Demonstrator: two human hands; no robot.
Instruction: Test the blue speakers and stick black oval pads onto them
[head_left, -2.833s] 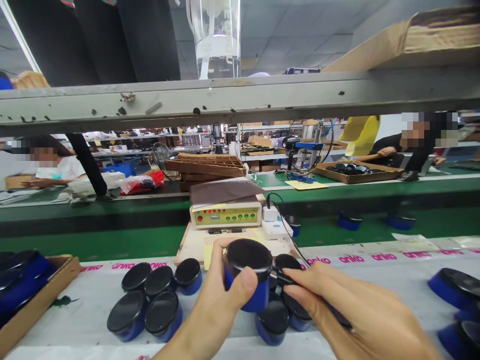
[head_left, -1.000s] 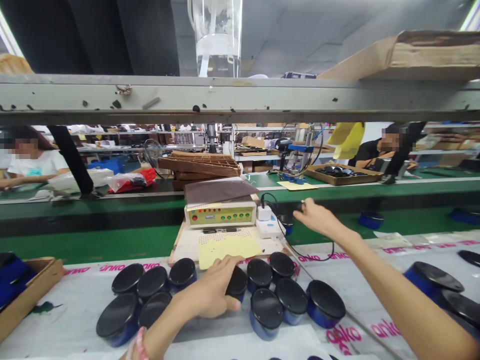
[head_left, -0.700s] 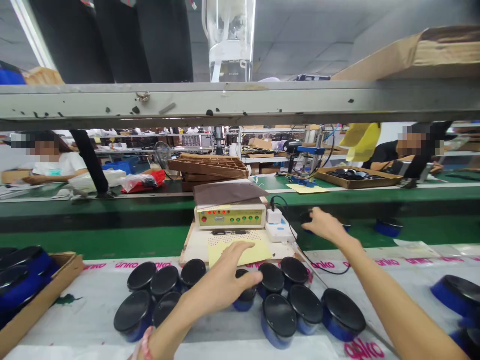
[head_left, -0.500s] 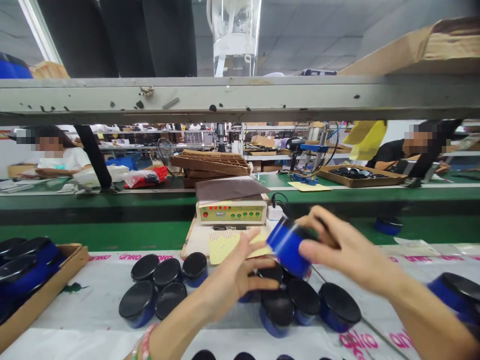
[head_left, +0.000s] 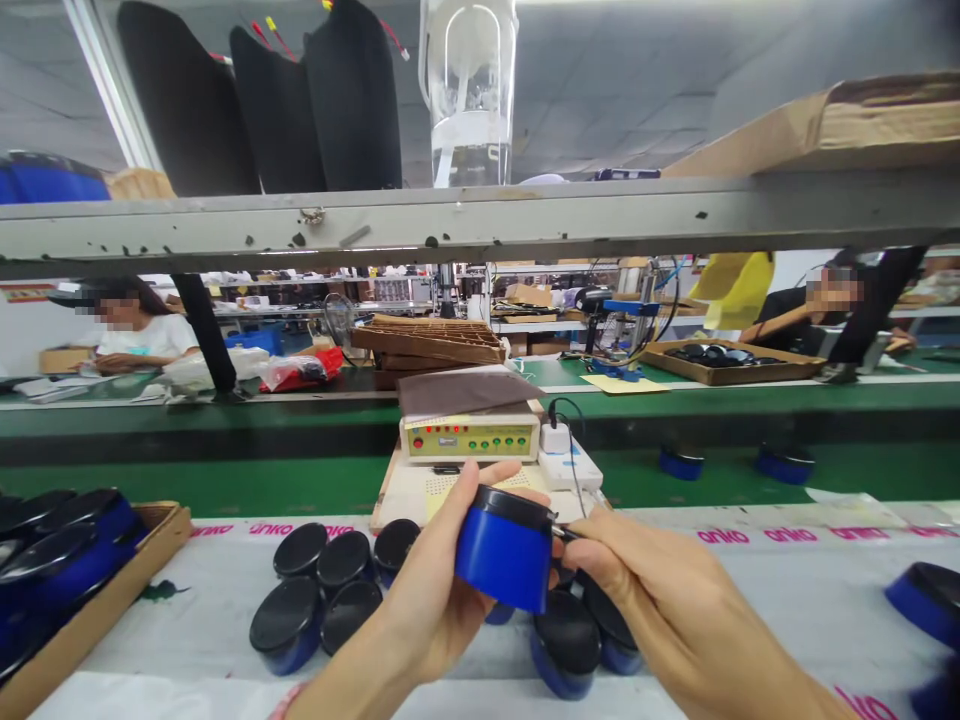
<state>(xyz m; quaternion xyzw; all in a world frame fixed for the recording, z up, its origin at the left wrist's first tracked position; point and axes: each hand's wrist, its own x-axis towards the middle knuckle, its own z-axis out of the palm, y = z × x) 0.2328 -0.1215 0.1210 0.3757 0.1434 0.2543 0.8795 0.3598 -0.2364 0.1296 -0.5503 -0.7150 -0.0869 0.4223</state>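
head view, left hand: the left hand (head_left: 431, 585) curls round the wall of the held unit (head_left: 502, 550), closed only as far as the unit's girth allows, with fingers reaching behind it.
held unit: a short drum of smooth, glossy blue plastic under a black rim; it is lifted above the worktop between the two hands and tilted, its blue side facing the camera.
right hand: the right hand (head_left: 664, 585) is closed in a tight pinch, thumb against fingers, on a slim black plug (head_left: 571, 535).
plug: its narrow metallic tip meets the held unit's side near the black rim; how deep it sits cannot be told.
left cluster: five black-lidded units (head_left: 289, 625) stand close together, lids round and shiny, walls blue.
right cluster: more of the same drums (head_left: 568, 640) stand below the hands, partly hidden.
worktop cover: a pale, slightly creased plastic sheet (head_left: 202, 610) printed with pink lettering.
carton: a brown cardboard box (head_left: 161, 535) with a plain paper wall, filled with blue units.
belt: a flat green strip (head_left: 285, 485) behind the sheet; two drums (head_left: 681, 462) sit on it at right.
control box: a cream, box-shaped instrument (head_left: 469, 443) with a yellow front, small red lights and green buttons, topped by a flat brown sheet (head_left: 465, 392).
board: a pale board (head_left: 388, 495) under the instrument, bearing yellow dotted paper (head_left: 441, 484).
adapter: a blocky, matte white adapter (head_left: 556, 438) with a thin black cable.
shelf: a scuffed grey metal beam (head_left: 225, 228) overhead, with a clear cylindrical jug (head_left: 472, 130) on it.
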